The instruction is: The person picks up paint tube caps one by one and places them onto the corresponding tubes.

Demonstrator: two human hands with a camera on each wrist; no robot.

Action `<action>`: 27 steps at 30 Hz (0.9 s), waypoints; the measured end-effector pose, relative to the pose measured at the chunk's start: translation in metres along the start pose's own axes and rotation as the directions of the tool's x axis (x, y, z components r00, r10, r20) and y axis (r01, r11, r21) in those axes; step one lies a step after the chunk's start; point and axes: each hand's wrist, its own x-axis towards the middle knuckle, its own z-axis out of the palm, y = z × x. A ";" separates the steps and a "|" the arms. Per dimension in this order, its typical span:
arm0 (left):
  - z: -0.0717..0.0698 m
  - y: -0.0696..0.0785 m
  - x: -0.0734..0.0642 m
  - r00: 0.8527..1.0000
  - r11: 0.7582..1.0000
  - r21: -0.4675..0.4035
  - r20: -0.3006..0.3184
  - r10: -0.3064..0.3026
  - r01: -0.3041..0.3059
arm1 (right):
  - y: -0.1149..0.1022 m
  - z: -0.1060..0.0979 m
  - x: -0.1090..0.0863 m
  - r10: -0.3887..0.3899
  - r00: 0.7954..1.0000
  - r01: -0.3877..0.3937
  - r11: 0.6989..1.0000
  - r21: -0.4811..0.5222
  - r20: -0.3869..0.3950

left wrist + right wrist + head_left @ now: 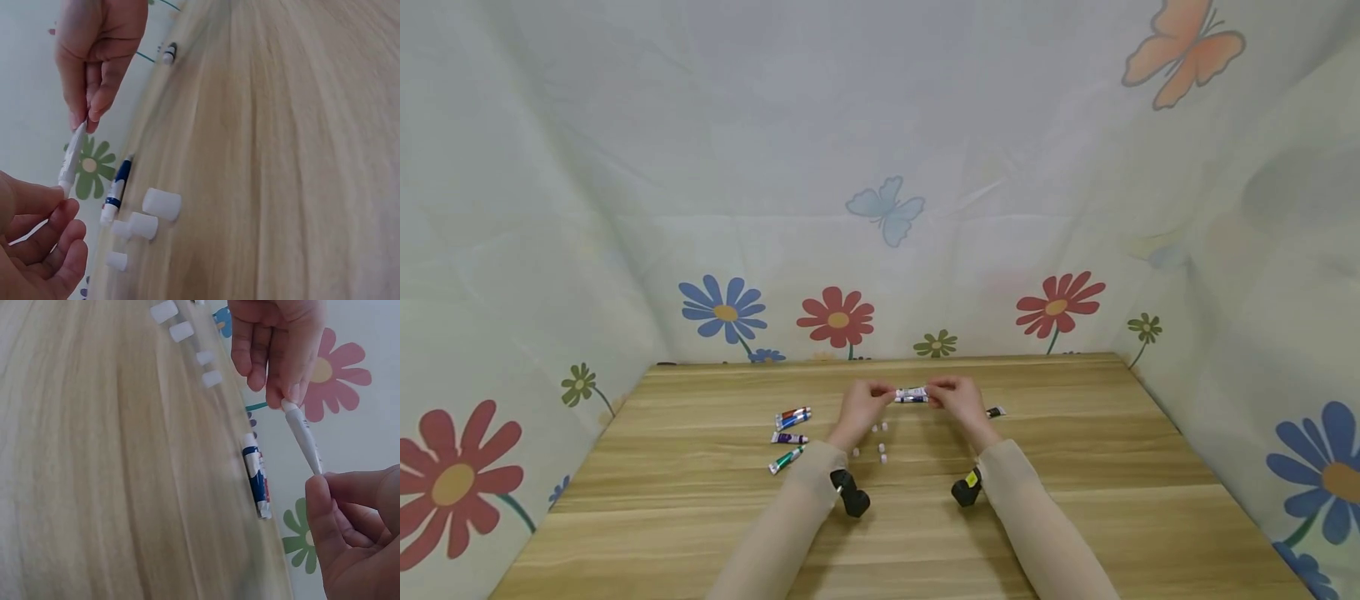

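Between both hands a white paint tube is held above the far part of the table. My left hand pinches its white cap between thumb and forefinger. At the opposite, flat end, the thumb and fingers of my right hand grip the tube. Below the held tube a dark blue and white paint tube lies on the table. Several small white caps are scattered nearer, beside my left wrist.
Left of my left hand lie a red-brown tube, a blue tube, a purple tube and a green tube. A black tube is right of my right hand. A flowered cloth surrounds the wooden table.
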 end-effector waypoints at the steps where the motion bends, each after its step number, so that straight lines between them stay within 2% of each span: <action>1: 0.001 -0.001 0.000 1.000 1.000 0.005 0.002 -0.004 0.004 | 0.002 0.000 0.000 0.005 1.000 -0.005 1.000 -0.015 0.007; 10: 0.007 -0.007 0.002 0.999 0.997 0.064 0.037 0.037 -0.039 | 0.016 -0.003 0.004 0.033 0.999 -0.028 0.988 -0.154 0.032; 16: 0.008 -0.008 0.000 0.998 0.994 0.099 0.050 0.044 -0.048 | 0.020 -0.001 0.004 0.068 0.996 -0.058 0.988 -0.146 0.063; 27: 0.011 -0.008 0.004 0.996 0.988 0.143 0.081 0.048 -0.060 | 0.019 0.002 0.008 0.045 0.999 -0.037 0.973 -0.229 0.029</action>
